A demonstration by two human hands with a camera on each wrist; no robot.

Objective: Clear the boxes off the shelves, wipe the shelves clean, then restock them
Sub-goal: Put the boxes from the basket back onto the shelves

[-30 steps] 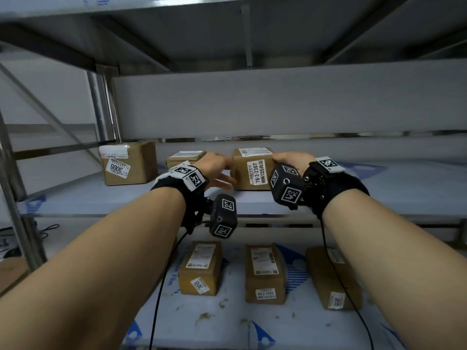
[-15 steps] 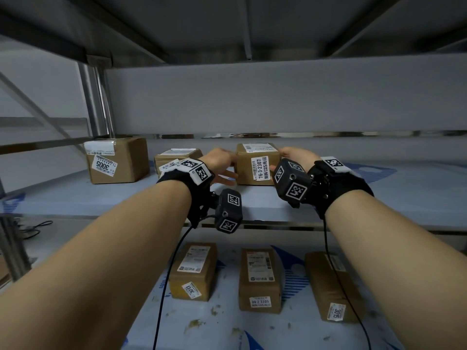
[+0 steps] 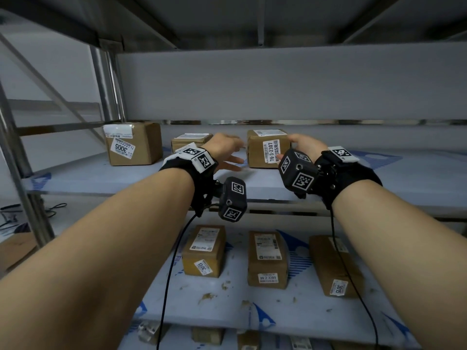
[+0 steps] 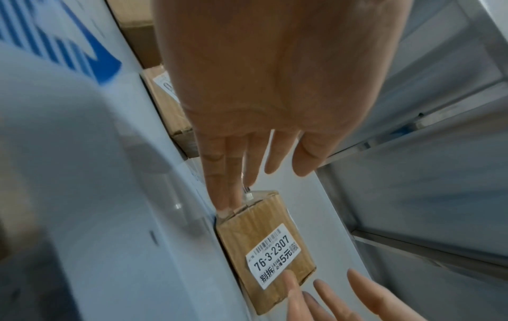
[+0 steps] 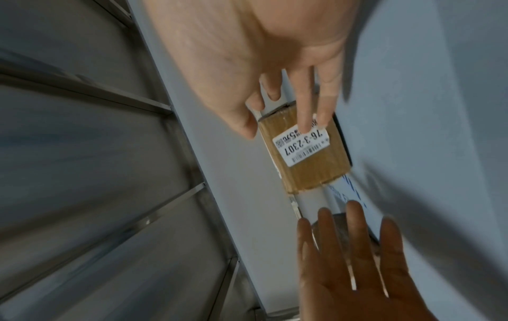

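A brown box labelled 76-3-2307 (image 3: 255,152) stands on the upper shelf (image 3: 379,178). My left hand (image 3: 228,154) hovers at its left side with straight, spread fingers (image 4: 219,173); whether the tips touch the box (image 4: 255,221) I cannot tell. My right hand (image 3: 300,146) is at the box's upper right corner. In the right wrist view its straight index finger (image 5: 305,104) rests on the label, with the thumb (image 5: 241,123) beside the top of the box (image 5: 316,173). The box sits flat on the shelf.
Left of my hands on the same shelf are a larger box marked 3005 (image 3: 134,145) and a low flat box (image 3: 192,140). The lower shelf (image 3: 227,309) holds three boxes (image 3: 267,258) and scattered crumbs. More boxes (image 3: 207,335) show below. A steel post (image 3: 107,82) stands at the left.
Both hands have stayed on either side of the 76-3-2307 box, which has not moved. My head view has shifted, so the shelves and boxes sit a little differently in frame.
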